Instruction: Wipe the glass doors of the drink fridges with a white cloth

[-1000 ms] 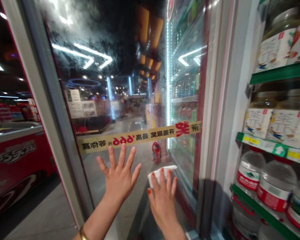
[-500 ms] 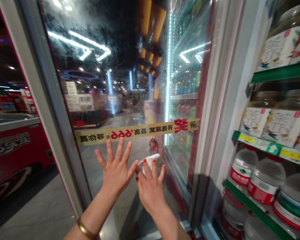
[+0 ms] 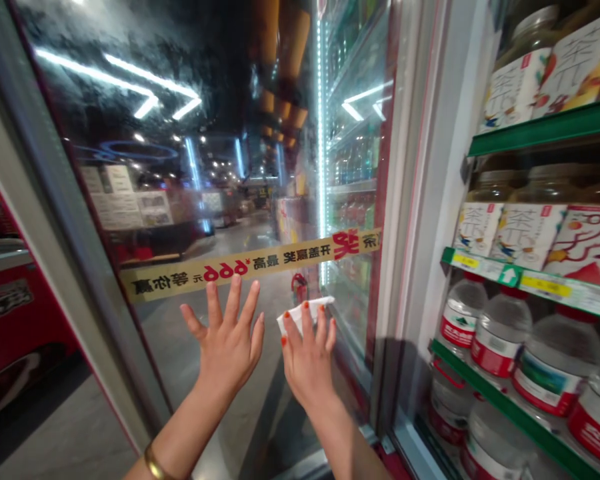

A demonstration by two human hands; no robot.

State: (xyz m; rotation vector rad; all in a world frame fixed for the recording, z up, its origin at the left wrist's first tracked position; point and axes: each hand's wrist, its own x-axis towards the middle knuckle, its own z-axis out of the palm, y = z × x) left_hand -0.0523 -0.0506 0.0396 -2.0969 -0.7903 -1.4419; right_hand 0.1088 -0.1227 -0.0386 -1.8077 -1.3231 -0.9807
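Note:
My left hand (image 3: 230,340) is spread flat against the glass door (image 3: 180,373), just below a yellow printed strip (image 3: 275,263); nothing is in it. Beside it on the right, my right hand (image 3: 307,363) presses a white tissue (image 3: 294,313) to the same pane, its fingers lying over the tissue and fairly straight. The tissue's edges show above and to both sides of the fingertips. The lettering on the strip reads mirrored. Fogging and reflected lights show on the upper glass.
Right of the door, green-edged shelves (image 3: 545,127) hold bottled drinks with white labels (image 3: 527,230) and large clear water bottles (image 3: 500,333). A light metal door frame (image 3: 75,247) runs down the left, with a red cabinet (image 3: 25,320) beyond it.
My hands have moved apart: the left thumb was close to the tissue and is now away from it. The right hand with the tissue has shifted slightly right. The view has turned right.

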